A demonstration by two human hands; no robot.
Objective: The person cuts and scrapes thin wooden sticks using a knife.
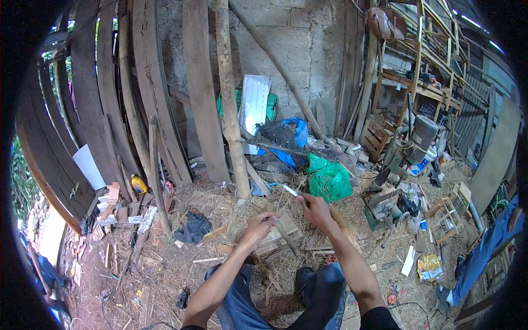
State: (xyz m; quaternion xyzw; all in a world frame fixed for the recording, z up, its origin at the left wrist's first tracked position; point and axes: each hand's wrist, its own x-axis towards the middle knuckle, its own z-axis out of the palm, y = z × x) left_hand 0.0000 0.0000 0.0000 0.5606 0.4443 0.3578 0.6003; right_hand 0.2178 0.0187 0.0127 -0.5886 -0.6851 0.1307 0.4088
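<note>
My right hand (pixel 315 210) is closed around the handle of a knife (pixel 290 190), its pale blade pointing up and to the left. To the left and slightly lower, my left hand (pixel 258 226) pinches a thin, light strip or stick (pixel 278 204) that runs upward from the fingertips. The blade is above the strip; whether they touch, I cannot tell. Below both hands lies a flat wooden board (pixel 281 234) on the straw-covered ground, between my knees and a wooden post (pixel 237 137).
A green plastic bag (pixel 329 179) and blue sheeting (pixel 297 133) lie ahead. Wooden planks (pixel 203 93) lean on the left. A yellow bottle (pixel 138 183) and dark cloth (pixel 193 226) are to the left. Another person's leg (pixel 487 256) is at the right edge.
</note>
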